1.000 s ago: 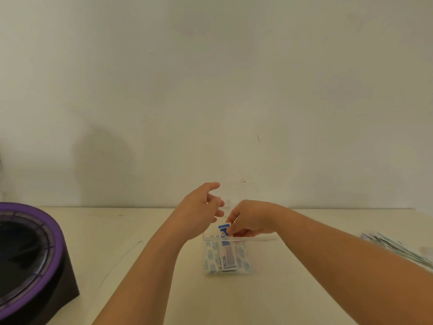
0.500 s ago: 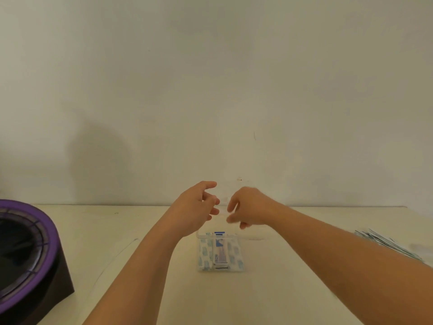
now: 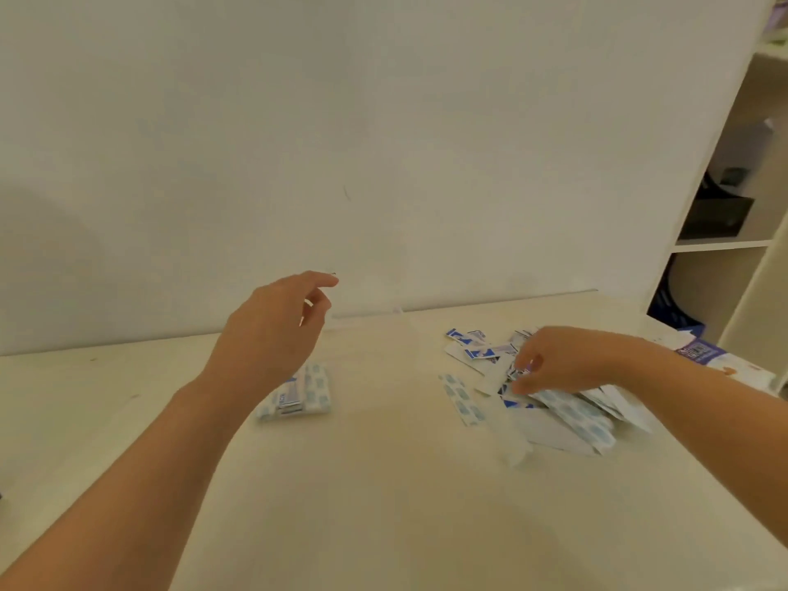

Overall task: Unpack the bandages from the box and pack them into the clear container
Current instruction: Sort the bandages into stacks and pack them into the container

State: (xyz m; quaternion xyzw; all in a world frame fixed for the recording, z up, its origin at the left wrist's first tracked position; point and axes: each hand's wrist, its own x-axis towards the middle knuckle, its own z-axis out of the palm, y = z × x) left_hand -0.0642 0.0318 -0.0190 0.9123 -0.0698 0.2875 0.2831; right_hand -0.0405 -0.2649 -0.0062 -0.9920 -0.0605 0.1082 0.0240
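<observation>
Right hand (image 3: pixel 554 360) shifted to bandage pile (image 3: pixel 550 407), pinching 1; left hand (image 3: pixel 268 334) loose, empty; cream table (image 3: pixel 383 484), white wall (image 3: pixel 383 121).

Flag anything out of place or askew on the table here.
One blue-dotted white bandage strip lies by itself, angled, on the cream table, beside the loose heap of wrapped bandages that the right hand pinches at. Nothing else stands out.

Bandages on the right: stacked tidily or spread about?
Spread about. The bandages lie in a loose, overlapping heap on the table, pointing different ways; the right hand curls its fingers into it.
</observation>
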